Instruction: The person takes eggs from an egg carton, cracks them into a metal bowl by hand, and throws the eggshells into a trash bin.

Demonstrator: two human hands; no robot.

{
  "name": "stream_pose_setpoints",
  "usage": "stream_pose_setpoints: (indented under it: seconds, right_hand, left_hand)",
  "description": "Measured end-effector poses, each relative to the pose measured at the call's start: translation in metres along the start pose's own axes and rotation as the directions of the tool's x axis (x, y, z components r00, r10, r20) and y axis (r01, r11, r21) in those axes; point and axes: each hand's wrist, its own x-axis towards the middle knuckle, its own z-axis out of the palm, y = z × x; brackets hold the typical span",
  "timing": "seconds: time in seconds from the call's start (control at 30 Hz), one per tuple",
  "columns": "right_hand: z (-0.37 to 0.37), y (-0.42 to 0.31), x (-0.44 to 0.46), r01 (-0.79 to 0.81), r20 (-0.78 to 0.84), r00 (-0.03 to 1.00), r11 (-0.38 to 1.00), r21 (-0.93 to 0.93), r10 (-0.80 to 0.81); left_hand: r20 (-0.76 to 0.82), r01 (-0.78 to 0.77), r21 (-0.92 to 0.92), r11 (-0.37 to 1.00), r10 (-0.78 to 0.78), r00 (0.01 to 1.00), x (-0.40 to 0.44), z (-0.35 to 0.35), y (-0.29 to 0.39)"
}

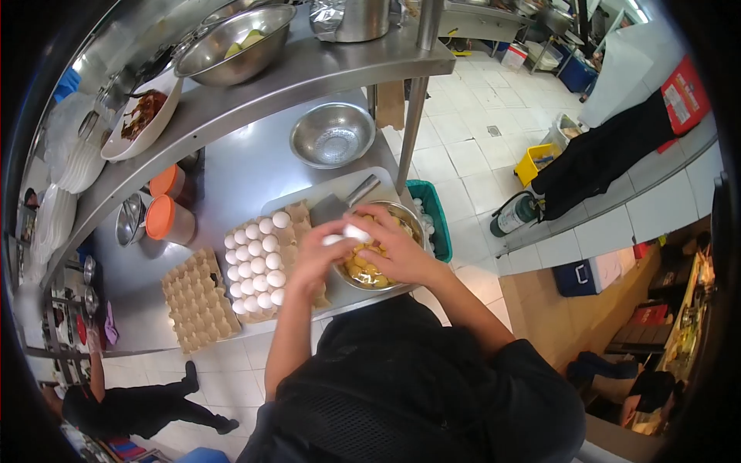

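Observation:
My left hand and my right hand meet over a steel bowl of cracked eggs, where several yellow yolks show. Between my fingers is a white egg, gripped from both sides. A second white patch shows by my left fingers; whether it is another egg or a piece of shell I cannot tell. Left of my left hand, a cardboard tray holds several white eggs. Behind my hands, a broad-bladed metal tool lies on a white board.
Another cardboard tray lies at the left. A steel bowl and orange-lidded tubs stand farther back. A green bin with white shells is beside the table. The shelf overhangs. Another person stands at lower left.

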Motion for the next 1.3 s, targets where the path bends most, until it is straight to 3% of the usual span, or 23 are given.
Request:
stream_pose_setpoints:
  seconds: [0.03,0.07,0.13,0.17,0.2,0.27,0.3,0.33,0.4,0.43,0.47,0.53,0.57,0.6,0.63,0.67,0.73,0.8,0.87,0.93,1.03,1.3]
  right_hand:
    - [0.0,-0.001,0.004,0.039,0.08,0.996,0.999,-0.006,-0.039]
    - [-0.005,-0.001,0.007,0.053,0.088,0.995,0.998,-0.016,-0.052]
    - [-0.021,-0.007,0.004,-0.015,-0.136,0.991,0.998,-0.056,0.008]
    - [-0.028,-0.02,0.002,-0.016,-0.251,0.968,1.0,0.0,0.015]
    - [-0.03,-0.028,0.002,-0.011,-0.244,0.97,1.0,-0.003,0.01]
    - [-0.028,-0.038,-0.009,0.261,-0.62,0.774,0.957,0.13,-0.127]
    - [-0.019,-0.035,-0.011,0.406,-0.716,0.679,0.895,0.183,-0.162]
    - [-0.015,-0.028,-0.013,0.403,-0.718,0.677,0.898,0.176,-0.164]
    - [-0.009,-0.012,-0.016,0.128,-0.353,0.921,0.983,-0.131,-0.167]
    - [-0.001,-0.006,-0.018,-0.006,-0.236,0.972,0.997,-0.078,-0.013]
    - [0.002,0.001,-0.019,-0.006,-0.234,0.972,0.997,-0.078,-0.013]
    - [0.007,0.013,-0.023,-0.069,-0.328,0.935,0.975,0.212,0.138]
    - [0.009,0.015,-0.019,-0.092,-0.366,0.889,0.889,0.449,0.277]
    - [0.003,0.021,-0.018,-0.096,-0.371,0.884,0.888,0.451,0.284]
    - [-0.008,0.03,-0.018,-0.231,-0.231,0.821,0.673,0.703,0.523]
    - [-0.012,0.034,-0.017,-0.328,-0.016,0.727,0.368,0.87,0.687]
    - [-0.008,0.035,-0.017,-0.409,0.006,0.694,0.387,0.826,0.72]
    - [-0.007,0.025,-0.018,-0.531,0.054,0.781,0.617,0.581,0.622]
    - [-0.001,0.023,-0.015,-0.533,0.064,0.792,0.637,0.558,0.607]
    - [0.006,0.04,-0.016,-0.414,-0.081,0.869,0.807,0.422,0.488]
    - [0.01,0.052,-0.017,-0.324,-0.141,0.903,0.859,0.397,0.406]
    - [-0.014,0.034,-0.016,-0.29,-0.211,0.905,0.898,0.33,0.37]
  left_hand:
    - [0.112,0.029,-0.077,0.997,-0.02,0.994,0.007,0.008,-0.007]
    - [0.108,0.012,-0.086,0.996,-0.003,0.994,0.008,0.018,-0.004]
    - [0.052,-0.036,-0.433,0.901,0.065,0.996,0.003,0.034,0.004]
    - [0.093,-0.14,-0.196,0.971,0.161,0.983,0.013,0.028,-0.016]
    - [0.088,-0.147,-0.202,0.968,0.167,0.982,0.013,0.031,-0.012]
    - [0.155,-0.175,-0.067,0.982,0.183,0.971,0.008,0.043,-0.011]
    - [0.159,-0.219,-0.012,0.976,0.218,0.963,0.009,0.05,-0.01]
    - [0.166,-0.219,-0.016,0.976,0.218,0.962,0.011,0.054,-0.009]
    - [0.224,-0.218,-0.05,0.975,0.224,0.949,0.013,0.059,-0.007]
    - [0.224,-0.222,-0.053,0.974,0.228,0.947,0.016,0.058,-0.01]
    - [0.245,-0.214,-0.054,0.975,0.221,0.944,0.018,0.056,-0.014]
    - [0.262,-0.204,-0.054,0.978,0.211,0.942,0.019,0.051,-0.02]
    - [0.247,-0.143,-0.072,0.987,0.157,0.956,0.016,0.05,-0.019]
    - [0.235,-0.083,-0.091,0.992,0.102,0.967,0.014,0.049,-0.018]
    - [0.204,-0.104,-0.102,0.989,0.123,0.971,0.012,0.047,-0.019]
    - [0.202,-0.105,-0.101,0.989,0.124,0.971,0.014,0.044,-0.02]
    - [0.141,-0.103,-0.121,0.987,0.12,0.983,0.015,0.037,-0.021]
    - [0.119,-0.151,-0.049,0.987,0.156,0.981,0.015,0.037,-0.023]
    - [0.135,-0.346,0.236,0.908,0.322,0.937,0.019,0.039,-0.027]
    - [0.15,-0.387,0.235,0.891,0.361,0.921,0.018,0.043,-0.027]
    - [0.213,-0.456,0.295,0.84,0.408,0.888,0.018,0.042,-0.017]
    - [0.44,-0.558,0.412,0.721,0.379,0.814,0.016,0.04,0.021]
